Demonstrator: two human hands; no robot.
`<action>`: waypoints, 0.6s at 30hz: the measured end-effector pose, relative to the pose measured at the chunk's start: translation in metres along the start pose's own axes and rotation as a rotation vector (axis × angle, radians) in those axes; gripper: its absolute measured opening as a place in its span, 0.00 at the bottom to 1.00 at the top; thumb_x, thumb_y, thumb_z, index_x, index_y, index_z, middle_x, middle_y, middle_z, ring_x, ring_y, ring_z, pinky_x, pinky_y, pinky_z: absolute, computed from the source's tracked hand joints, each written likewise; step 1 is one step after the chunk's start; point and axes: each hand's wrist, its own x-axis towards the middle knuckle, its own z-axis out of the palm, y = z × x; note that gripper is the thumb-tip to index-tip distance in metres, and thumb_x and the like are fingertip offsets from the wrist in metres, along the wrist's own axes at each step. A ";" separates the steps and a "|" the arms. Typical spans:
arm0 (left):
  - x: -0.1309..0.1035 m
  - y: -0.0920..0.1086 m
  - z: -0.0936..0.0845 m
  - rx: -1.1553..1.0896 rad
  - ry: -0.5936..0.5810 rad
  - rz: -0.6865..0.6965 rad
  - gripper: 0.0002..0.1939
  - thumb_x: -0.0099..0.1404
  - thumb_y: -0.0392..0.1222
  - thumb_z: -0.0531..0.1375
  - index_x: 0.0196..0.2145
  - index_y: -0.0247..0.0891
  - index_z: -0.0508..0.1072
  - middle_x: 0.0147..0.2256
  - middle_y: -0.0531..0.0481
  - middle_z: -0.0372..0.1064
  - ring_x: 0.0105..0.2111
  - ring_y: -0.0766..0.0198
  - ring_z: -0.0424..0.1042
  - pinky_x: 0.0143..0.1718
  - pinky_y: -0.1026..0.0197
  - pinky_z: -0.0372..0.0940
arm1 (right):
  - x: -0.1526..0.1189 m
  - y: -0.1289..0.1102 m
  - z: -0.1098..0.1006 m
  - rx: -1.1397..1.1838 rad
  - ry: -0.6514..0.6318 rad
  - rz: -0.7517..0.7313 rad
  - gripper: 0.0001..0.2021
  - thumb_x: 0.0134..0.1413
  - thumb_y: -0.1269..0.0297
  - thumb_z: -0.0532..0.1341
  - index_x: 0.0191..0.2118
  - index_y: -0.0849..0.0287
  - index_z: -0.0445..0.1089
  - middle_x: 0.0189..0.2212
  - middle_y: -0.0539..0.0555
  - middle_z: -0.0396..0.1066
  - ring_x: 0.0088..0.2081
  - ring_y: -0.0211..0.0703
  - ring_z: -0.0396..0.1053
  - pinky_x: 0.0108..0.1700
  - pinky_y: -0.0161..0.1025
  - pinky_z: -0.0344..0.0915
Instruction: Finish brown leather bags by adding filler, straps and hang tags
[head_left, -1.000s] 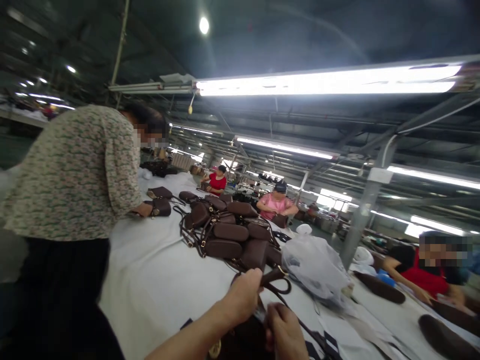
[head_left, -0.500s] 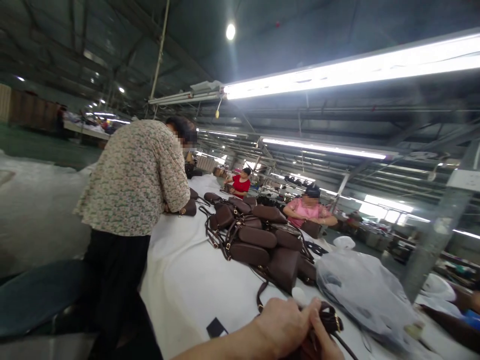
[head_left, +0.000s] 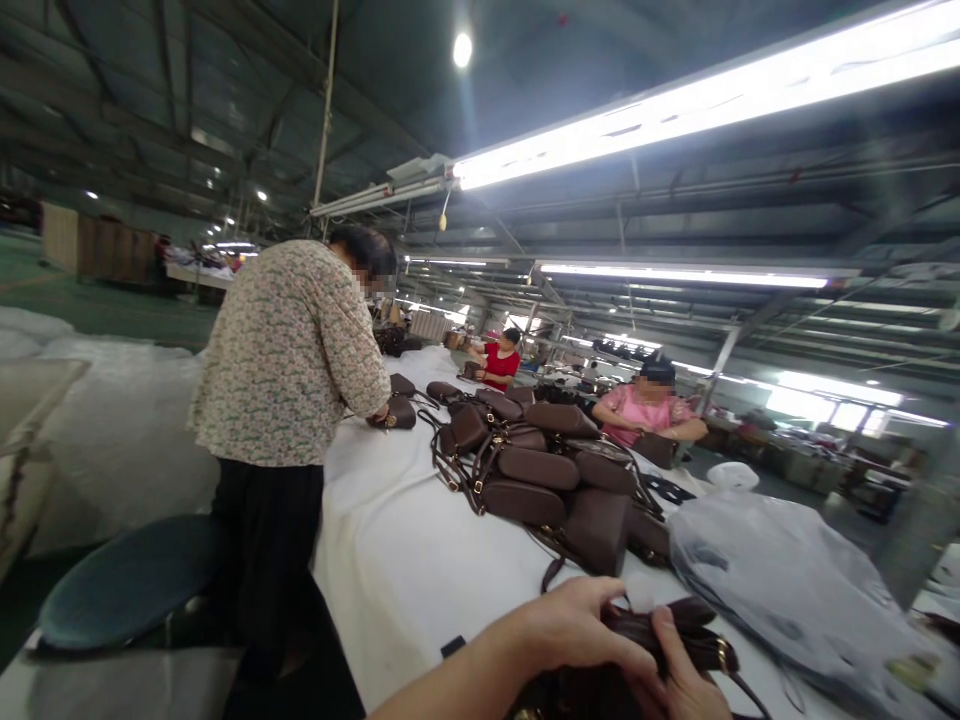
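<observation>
At the lower right, a dark brown leather handbag (head_left: 645, 627) with a gold-coloured ring and a strap is in my hands, partly cut off by the bottom edge. My left hand (head_left: 581, 632) reaches in from the left, its thumb and fingers around the near part of the bag. Thumb laid along the brown leather, my right hand (head_left: 688, 682) grips the bag from the right; its other fingers are mostly hidden. Just beyond my hands lies a pile of similar brown handbags (head_left: 536, 467) with thin straps and gold buckles.
A white-covered table (head_left: 397, 540) carries the pile. A clear plastic bag (head_left: 795, 570) lies right. A co-worker in a floral shirt (head_left: 289, 350) bends over the table at left, near a round stool (head_left: 135, 580). Co-workers in pink (head_left: 637, 410) and red (head_left: 501, 365) handle bags across the table.
The view has shifted, so the table and people sit farther right. My left thumb has lifted away from my right hand, and my hands are farther apart on the bag.
</observation>
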 end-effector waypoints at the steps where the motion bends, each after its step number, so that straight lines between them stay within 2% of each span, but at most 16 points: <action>1: 0.001 0.000 0.002 -0.035 -0.005 -0.010 0.36 0.49 0.48 0.65 0.56 0.37 0.67 0.36 0.49 0.71 0.28 0.64 0.67 0.30 0.62 0.64 | 0.001 -0.001 0.002 0.010 0.037 -0.008 0.21 0.33 0.48 0.67 0.38 0.48 0.73 0.14 0.50 0.67 0.15 0.54 0.68 0.13 0.42 0.60; 3: 0.002 0.001 0.008 -0.037 0.057 -0.016 0.23 0.55 0.49 0.60 0.47 0.38 0.74 0.33 0.50 0.71 0.27 0.65 0.66 0.31 0.62 0.63 | 0.002 -0.002 0.004 0.017 0.054 -0.020 0.21 0.33 0.49 0.68 0.38 0.49 0.73 0.15 0.50 0.67 0.15 0.51 0.68 0.14 0.41 0.60; 5: 0.003 0.003 0.014 0.016 0.151 0.029 0.19 0.57 0.47 0.58 0.44 0.39 0.76 0.34 0.50 0.72 0.31 0.63 0.67 0.34 0.62 0.63 | 0.003 -0.003 0.003 -0.007 0.037 -0.010 0.21 0.33 0.50 0.68 0.38 0.51 0.74 0.14 0.48 0.66 0.14 0.49 0.66 0.14 0.40 0.59; 9: 0.002 0.004 0.022 0.151 0.239 0.182 0.16 0.61 0.46 0.54 0.41 0.40 0.77 0.37 0.50 0.74 0.37 0.60 0.67 0.40 0.61 0.62 | 0.004 -0.003 0.000 -0.050 -0.014 0.002 0.25 0.31 0.49 0.70 0.39 0.54 0.73 0.10 0.44 0.61 0.12 0.45 0.62 0.13 0.37 0.54; 13: 0.001 0.004 0.024 0.241 0.335 0.179 0.18 0.63 0.46 0.50 0.36 0.37 0.78 0.33 0.48 0.74 0.34 0.60 0.67 0.38 0.62 0.60 | -0.004 -0.009 0.005 -0.019 -0.076 0.048 0.22 0.35 0.46 0.68 0.36 0.56 0.72 0.09 0.43 0.57 0.10 0.41 0.58 0.13 0.35 0.50; 16: 0.004 0.004 0.022 0.274 0.375 0.172 0.18 0.63 0.46 0.50 0.33 0.36 0.78 0.30 0.48 0.73 0.31 0.61 0.66 0.34 0.63 0.60 | -0.015 -0.019 0.012 0.043 -0.146 0.085 0.20 0.39 0.43 0.66 0.29 0.55 0.68 0.09 0.41 0.52 0.10 0.35 0.53 0.13 0.33 0.47; 18: 0.006 0.004 0.019 0.268 0.385 0.162 0.18 0.61 0.45 0.50 0.31 0.36 0.78 0.28 0.49 0.73 0.29 0.63 0.66 0.32 0.64 0.59 | -0.022 -0.024 0.015 0.088 -0.196 0.099 0.22 0.38 0.42 0.66 0.25 0.56 0.64 0.09 0.40 0.49 0.11 0.31 0.49 0.13 0.31 0.46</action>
